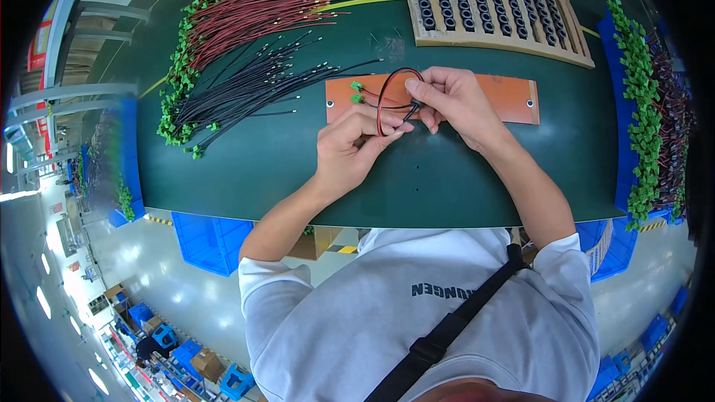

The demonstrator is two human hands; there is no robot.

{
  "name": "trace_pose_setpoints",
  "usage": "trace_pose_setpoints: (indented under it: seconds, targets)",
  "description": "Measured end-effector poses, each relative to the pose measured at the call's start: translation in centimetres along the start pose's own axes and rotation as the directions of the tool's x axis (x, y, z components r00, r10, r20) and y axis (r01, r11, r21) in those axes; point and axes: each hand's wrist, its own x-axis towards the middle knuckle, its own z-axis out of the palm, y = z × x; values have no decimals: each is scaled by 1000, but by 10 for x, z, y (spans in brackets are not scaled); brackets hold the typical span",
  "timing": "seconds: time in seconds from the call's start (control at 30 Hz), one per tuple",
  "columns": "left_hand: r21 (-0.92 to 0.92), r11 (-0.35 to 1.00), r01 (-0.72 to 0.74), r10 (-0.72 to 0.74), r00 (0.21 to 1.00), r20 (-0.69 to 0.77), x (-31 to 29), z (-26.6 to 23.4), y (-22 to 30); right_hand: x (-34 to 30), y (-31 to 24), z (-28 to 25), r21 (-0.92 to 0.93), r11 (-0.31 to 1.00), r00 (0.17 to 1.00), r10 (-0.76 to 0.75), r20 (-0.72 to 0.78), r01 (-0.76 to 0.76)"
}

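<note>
Hands close together over the work table, both above an orange board that lies flat with a screw near each end. Left hand: thumb and fingertips pinched together, little gap, on a looped red-and-black cable. Right hand: thumb and forefinger likewise closed on the loop, at its right side; the other fingers curl below. Small black ring sits on the cable between the two hands, just beside the right fingertips; whether those fingers also press on it, cannot tell. Cable arches upward between the grips; green plugs at its ends lie over the board's left part, just above the left hand. To the upper left, a spread of red wires, and nearer the person a spread of black wires, both with green plugs at their left ends. Beyond the right hand, a cardboard tray holds black rings in rows. At the far right, a blue bin carries more dark wires with green plugs along its edge.
</note>
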Motion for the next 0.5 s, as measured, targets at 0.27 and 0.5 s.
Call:
trace_pose_setpoints:
  seconds: [0.27, 0.5]
  targets:
    - [147, 979, -143, 145, 989, -6, 10, -5, -9, -3, -1, 3, 99, 994, 999, -41, -11, 42]
    - [121, 981, -154, 163, 984, -74, 18, 14, -12, -17, 9, 19, 130, 981, 988, -140, -66, 147]
